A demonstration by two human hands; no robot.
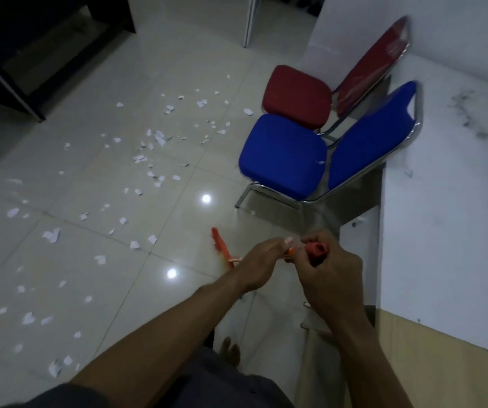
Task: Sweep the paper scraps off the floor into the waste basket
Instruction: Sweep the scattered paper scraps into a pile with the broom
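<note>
Several white paper scraps [148, 148] lie scattered over the glossy tiled floor [95, 260], from the far middle down to the near left. Both my hands grip a red-orange broom. My right hand [331, 275] is wrapped round the red top end of its handle [317, 251]. My left hand [262, 263] holds the handle just below that. The blurred orange broom head [219, 245] shows on the floor to the left of my left hand. No waste basket is in view.
A blue chair [284, 157] and a red chair [295, 95] stand against the white wall [443, 201] on the right. Dark furniture [16, 39] fills the upper left corner. My bare foot [231, 350] is on the tiles below my arms.
</note>
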